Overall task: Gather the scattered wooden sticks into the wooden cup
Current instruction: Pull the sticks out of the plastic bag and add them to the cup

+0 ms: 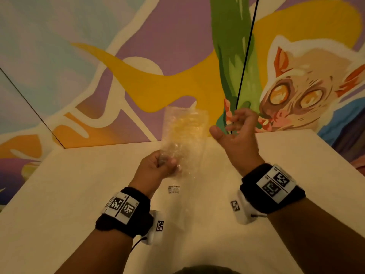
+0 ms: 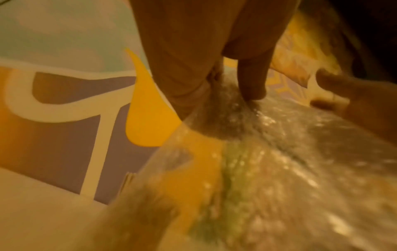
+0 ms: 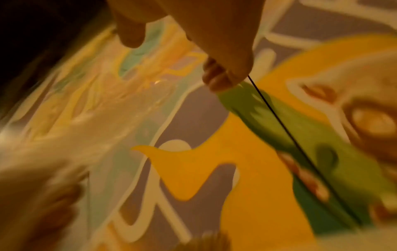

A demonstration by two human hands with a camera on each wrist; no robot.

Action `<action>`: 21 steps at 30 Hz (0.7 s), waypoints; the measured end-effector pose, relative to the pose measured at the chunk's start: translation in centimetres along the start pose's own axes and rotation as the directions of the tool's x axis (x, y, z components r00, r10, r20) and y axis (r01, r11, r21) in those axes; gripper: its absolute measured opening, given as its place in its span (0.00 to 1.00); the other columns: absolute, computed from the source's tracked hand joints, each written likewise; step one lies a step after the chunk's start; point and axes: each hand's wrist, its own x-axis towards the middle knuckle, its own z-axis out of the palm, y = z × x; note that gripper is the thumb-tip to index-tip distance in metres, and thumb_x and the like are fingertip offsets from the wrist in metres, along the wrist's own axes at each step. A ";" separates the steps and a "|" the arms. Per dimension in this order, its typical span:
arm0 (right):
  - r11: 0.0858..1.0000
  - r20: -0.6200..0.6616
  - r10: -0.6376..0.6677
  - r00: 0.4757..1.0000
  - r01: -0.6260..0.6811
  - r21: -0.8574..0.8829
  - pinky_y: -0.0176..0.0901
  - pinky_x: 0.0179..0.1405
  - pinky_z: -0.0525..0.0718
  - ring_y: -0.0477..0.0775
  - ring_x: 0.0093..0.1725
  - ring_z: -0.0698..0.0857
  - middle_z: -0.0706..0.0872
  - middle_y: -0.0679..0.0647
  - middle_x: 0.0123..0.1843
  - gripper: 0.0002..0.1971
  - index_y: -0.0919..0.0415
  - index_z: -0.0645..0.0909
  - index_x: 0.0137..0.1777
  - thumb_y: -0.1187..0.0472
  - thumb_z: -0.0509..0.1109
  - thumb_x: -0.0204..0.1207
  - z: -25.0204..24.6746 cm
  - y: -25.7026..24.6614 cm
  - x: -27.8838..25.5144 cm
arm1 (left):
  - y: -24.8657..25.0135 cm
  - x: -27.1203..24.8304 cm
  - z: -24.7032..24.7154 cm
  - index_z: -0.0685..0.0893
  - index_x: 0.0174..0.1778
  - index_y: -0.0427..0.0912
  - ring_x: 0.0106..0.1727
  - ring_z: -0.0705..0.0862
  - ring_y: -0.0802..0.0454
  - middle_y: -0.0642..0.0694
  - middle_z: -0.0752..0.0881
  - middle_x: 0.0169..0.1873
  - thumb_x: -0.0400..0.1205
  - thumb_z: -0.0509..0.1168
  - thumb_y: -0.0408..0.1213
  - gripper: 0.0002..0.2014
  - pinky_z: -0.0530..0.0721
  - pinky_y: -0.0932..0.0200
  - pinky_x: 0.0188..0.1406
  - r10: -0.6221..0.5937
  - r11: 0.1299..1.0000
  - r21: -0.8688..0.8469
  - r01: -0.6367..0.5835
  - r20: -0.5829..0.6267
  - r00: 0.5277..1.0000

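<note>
On the left, the left hand [image 1: 158, 165] is hovering above the white table [image 1: 79, 194], over its middle and nearer the far edge than the near one, with its fingers curled tightly round the lower end of a clear bubble-wrap bag [image 1: 183, 135]. The bag is standing up from the fist and reaching past the table's far edge against the painted wall [image 1: 138, 76]; it is touching nothing else. In the left wrist view the fingers [image 2: 251, 81] are pressing into the crinkled plastic [image 2: 279, 152], which is filling most of that picture in a blur. Whether the bag is holding anything cannot be told.

Both wrists are wearing a black band [image 1: 122, 210] with printed square markers. A small printed label [image 1: 173, 189] is lying flat on the table between the two forearms.

To the right, the right hand [image 1: 235, 133] is hanging just beside the bag's upper part, over the table's far edge, palm turned up, fingers loosely spread and gripping nothing. The right wrist view is showing its fingertips [image 3: 217, 79] slack, apart from the plastic [image 3: 86, 118].

A thin dark line [image 1: 245, 56] is running down the wall behind that hand.

Neither the wooden sticks nor the wooden cup is showing in any view.
</note>
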 end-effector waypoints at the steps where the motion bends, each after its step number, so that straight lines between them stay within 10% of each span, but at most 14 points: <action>1: 0.979 0.102 0.175 0.979 -0.184 0.087 0.41 0.49 0.78 0.52 0.53 0.81 0.78 0.55 0.59 0.40 0.49 0.62 0.65 0.43 0.82 0.59 0.4 0.5 -0.8 | 0.2 0.0 0.1 0.80 0.37 0.39 0.33 0.85 0.49 0.47 0.86 0.28 0.77 0.66 0.25 0.06 0.88 0.51 0.45 0.000 0.998 -0.066 -0.001 -0.019 1.000; 5: 0.804 0.529 0.454 0.717 -0.585 0.103 0.41 0.49 0.80 0.52 0.51 0.86 0.89 0.55 0.52 0.31 0.57 0.72 0.68 0.53 0.79 0.66 1.9 1.7 -3.7 | 0.9 -0.2 0.8 0.78 0.35 0.39 0.32 0.84 0.48 0.46 0.85 0.27 0.76 0.66 0.23 0.08 0.88 0.49 0.47 -0.008 0.981 -0.193 0.000 -0.040 0.999; 8: 0.885 0.454 0.380 0.806 -0.460 0.075 0.38 0.42 0.83 0.53 0.42 0.88 0.91 0.59 0.44 0.02 0.60 0.82 0.47 0.63 0.71 0.77 2.5 1.7 -4.2 | 0.8 -0.4 1.1 0.75 0.30 0.42 0.31 0.82 0.51 0.52 0.82 0.23 0.72 0.71 0.23 0.13 0.87 0.52 0.41 0.021 0.991 -0.126 -0.035 -0.107 0.994; 13: 0.918 0.399 0.343 0.850 -0.394 0.050 0.44 0.39 0.81 0.56 0.35 0.87 0.90 0.59 0.41 0.02 0.58 0.78 0.51 0.64 0.64 0.83 2.4 1.3 -3.7 | 0.7 -0.7 0.3 0.74 0.46 0.43 0.30 0.83 0.48 0.46 0.83 0.26 0.73 0.71 0.28 0.12 0.86 0.49 0.41 -0.033 0.988 -0.155 0.012 -0.135 0.990; 17: 0.945 0.356 0.268 0.895 -0.317 0.085 0.57 0.50 0.85 0.69 0.42 0.87 0.88 0.66 0.49 0.29 0.32 0.65 0.65 0.62 0.74 0.75 2.4 1.8 -3.6 | 0.9 -0.6 -0.3 0.71 0.52 0.47 0.33 0.86 0.47 0.38 0.83 0.32 0.79 0.66 0.24 0.15 0.87 0.54 0.40 0.011 0.995 -0.094 -0.027 -0.166 0.986; 21: 0.974 0.438 0.174 0.882 -0.218 0.054 0.51 0.52 0.84 0.57 0.41 0.81 0.85 0.59 0.43 0.25 0.39 0.81 0.58 0.68 0.79 0.69 2.3 2.0 -3.7 | 1.1 -0.7 -0.7 0.72 0.44 0.47 0.36 0.86 0.42 0.39 0.83 0.28 0.73 0.72 0.22 0.18 0.86 0.49 0.45 0.112 0.994 0.029 -0.108 -0.220 0.969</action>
